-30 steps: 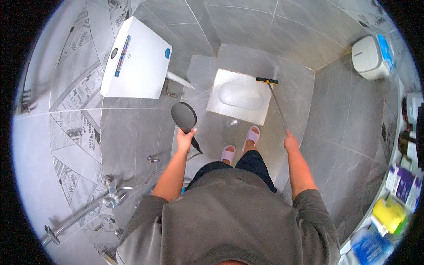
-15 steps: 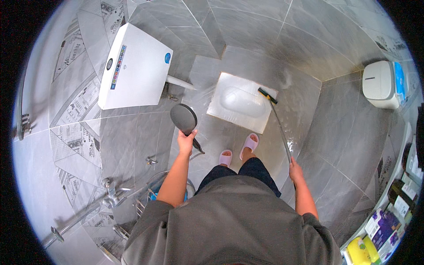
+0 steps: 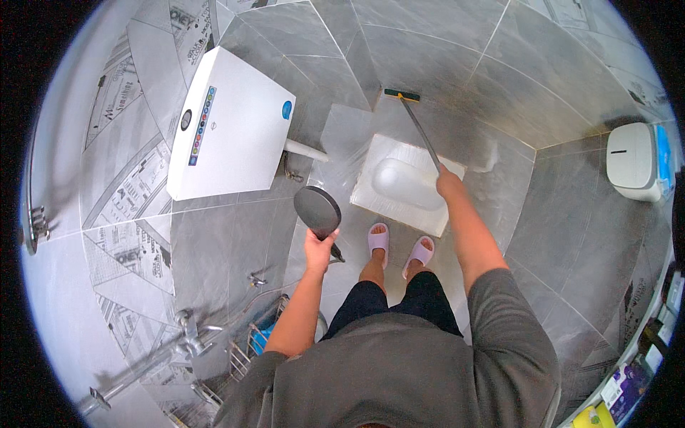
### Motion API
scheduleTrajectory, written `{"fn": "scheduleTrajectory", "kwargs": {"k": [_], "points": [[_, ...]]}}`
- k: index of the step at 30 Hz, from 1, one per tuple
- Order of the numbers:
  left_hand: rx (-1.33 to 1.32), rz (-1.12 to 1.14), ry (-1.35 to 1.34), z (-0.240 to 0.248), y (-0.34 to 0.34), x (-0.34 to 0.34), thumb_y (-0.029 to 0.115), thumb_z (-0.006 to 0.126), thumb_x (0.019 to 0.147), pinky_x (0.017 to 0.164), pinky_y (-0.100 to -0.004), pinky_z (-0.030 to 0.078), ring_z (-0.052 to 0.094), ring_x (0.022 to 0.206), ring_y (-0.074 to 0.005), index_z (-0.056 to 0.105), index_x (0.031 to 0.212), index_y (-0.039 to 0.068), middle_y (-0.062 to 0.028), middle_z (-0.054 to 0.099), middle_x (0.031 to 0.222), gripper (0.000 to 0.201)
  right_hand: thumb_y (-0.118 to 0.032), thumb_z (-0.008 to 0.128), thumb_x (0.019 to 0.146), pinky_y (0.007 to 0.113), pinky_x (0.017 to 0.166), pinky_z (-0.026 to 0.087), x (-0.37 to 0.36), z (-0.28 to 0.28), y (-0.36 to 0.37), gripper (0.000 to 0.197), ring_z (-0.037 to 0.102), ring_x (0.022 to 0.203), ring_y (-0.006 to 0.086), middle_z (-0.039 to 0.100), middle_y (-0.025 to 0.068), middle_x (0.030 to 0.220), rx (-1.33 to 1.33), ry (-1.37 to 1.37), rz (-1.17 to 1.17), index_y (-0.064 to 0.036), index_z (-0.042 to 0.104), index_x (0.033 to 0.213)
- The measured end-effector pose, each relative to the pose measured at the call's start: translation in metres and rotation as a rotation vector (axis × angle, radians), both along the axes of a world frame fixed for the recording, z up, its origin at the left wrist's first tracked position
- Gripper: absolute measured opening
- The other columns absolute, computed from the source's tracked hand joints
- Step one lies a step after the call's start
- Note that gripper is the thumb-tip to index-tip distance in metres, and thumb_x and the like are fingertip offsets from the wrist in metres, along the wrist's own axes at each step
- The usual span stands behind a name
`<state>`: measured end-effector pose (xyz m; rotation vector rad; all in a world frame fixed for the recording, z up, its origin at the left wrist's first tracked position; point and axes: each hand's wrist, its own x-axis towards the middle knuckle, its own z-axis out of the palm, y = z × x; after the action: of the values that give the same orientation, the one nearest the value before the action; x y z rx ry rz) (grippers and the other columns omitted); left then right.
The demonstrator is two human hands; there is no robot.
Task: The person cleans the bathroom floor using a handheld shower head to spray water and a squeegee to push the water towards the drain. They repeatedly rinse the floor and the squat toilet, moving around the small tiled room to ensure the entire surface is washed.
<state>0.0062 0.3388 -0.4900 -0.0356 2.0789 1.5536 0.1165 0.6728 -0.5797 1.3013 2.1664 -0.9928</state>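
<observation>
My left hand [image 3: 319,250] is wrapped round the handle of a round dark shower head [image 3: 317,211], held up left of the squat toilet. My right hand [image 3: 449,183] grips the grey pole of a long-handled floor brush [image 3: 419,133], my arm stretched forward over the right side of the toilet. The brush's dark head with a yellow joint [image 3: 402,95] is at the foot of the far wall, close to the corner. The white squat toilet [image 3: 365,187] lies between my feet and the brush head. Its right part is partly hidden by my right hand and forearm.
A white cistern [image 3: 232,128] hangs on the left wall, its pipe [image 3: 305,150] running toward the floor. A chrome tap [image 3: 189,332] and a wire rack [image 3: 246,353] are at lower left. A white wall box [image 3: 631,160] is at right; packages [image 3: 621,392] line a lower-right shelf.
The brush head has moved from the toilet's far right edge to the far wall, away and left. My right arm has reached forward. My right foot has stepped back, and the left has come forward.
</observation>
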Motion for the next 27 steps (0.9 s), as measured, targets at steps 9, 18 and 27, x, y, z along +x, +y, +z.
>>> {"fn": "scheduleTrajectory", "kwargs": {"k": [9,18,27], "points": [[0.081,0.018,-0.016,-0.005,-0.021,-0.055,0.002,0.068,0.069,0.079,-0.0263,0.038,0.051,0.087,-0.013,0.046,0.103,0.005,-0.0025,0.055,0.096,0.04,-0.003,0.039,0.076,0.045,0.075,0.043,0.031,-0.034,-0.031,0.059,0.056,0.086,0.0378,0.055,0.0265,0.097,0.031,-0.095,0.185,-0.0161,0.025,0.132],[0.091,0.011,0.196,0.022,0.004,-0.096,0.004,0.067,0.07,0.075,-0.0258,0.041,0.053,0.082,-0.0131,0.048,0.099,0.002,-0.0041,0.057,0.093,0.034,-0.024,0.034,0.088,0.045,0.08,0.041,0.125,0.038,-0.105,0.042,0.054,0.09,0.0392,0.055,0.0268,0.095,-0.034,-0.114,0.013,-0.0185,0.029,0.13],[0.072,-0.124,0.378,0.047,0.029,-0.114,0.004,0.068,0.069,0.074,-0.0255,0.043,0.055,0.081,-0.0132,0.048,0.098,0.0,-0.0061,0.058,0.092,0.035,-0.024,0.033,0.089,0.045,0.082,0.039,0.086,0.079,-0.082,0.046,0.052,0.091,0.0414,0.053,0.0267,0.1,-0.013,0.112,-0.15,-0.0202,0.021,0.133]]}}
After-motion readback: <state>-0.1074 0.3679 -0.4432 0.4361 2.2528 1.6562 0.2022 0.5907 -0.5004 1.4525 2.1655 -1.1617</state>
